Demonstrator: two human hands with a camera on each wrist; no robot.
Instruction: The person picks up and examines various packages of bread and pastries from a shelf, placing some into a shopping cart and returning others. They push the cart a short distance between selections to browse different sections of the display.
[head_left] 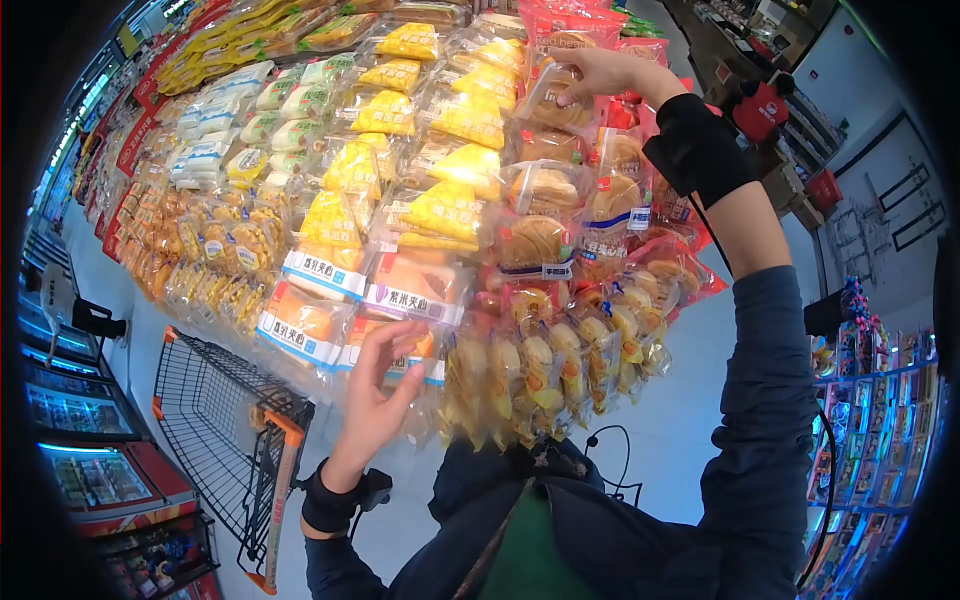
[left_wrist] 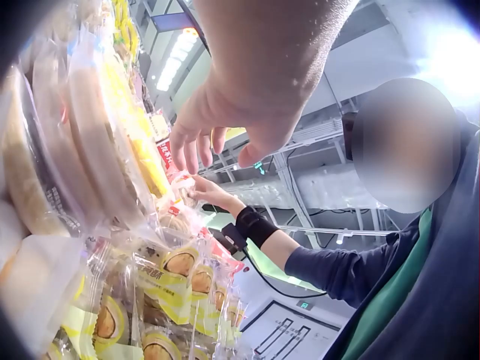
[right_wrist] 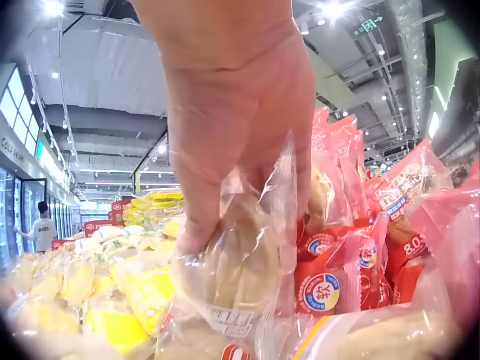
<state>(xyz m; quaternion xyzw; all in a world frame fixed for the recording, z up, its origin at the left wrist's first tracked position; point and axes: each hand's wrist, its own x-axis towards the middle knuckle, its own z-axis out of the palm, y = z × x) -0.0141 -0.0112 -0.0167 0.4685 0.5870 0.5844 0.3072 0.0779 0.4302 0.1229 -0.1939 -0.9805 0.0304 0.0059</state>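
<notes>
My right hand (head_left: 605, 75) reaches to the far right part of the bread display. Between its thumb and fingers it grips a clear-wrapped bun (head_left: 552, 108), a round golden one; in the right wrist view the wrapper of this bun (right_wrist: 236, 262) bunches up under the fingers. The left hand (head_left: 375, 405) hovers at the near edge of the display with fingers loosely bent and nothing in them. It is nearest to the white-labelled packs of filled bread (head_left: 415, 290) and the small yellow-wrapped cakes (head_left: 540, 360). From the left wrist, the same hand (left_wrist: 244, 105) hangs above the packs.
Yellow triangular packs (head_left: 470, 120) run in rows across the middle of the display. Red-wrapped packs (right_wrist: 334, 281) crowd the right side. A shopping cart (head_left: 225, 430) stands at the near left, with freezers (head_left: 100, 475) beyond it. Stocked shelves (head_left: 875, 440) stand at the right.
</notes>
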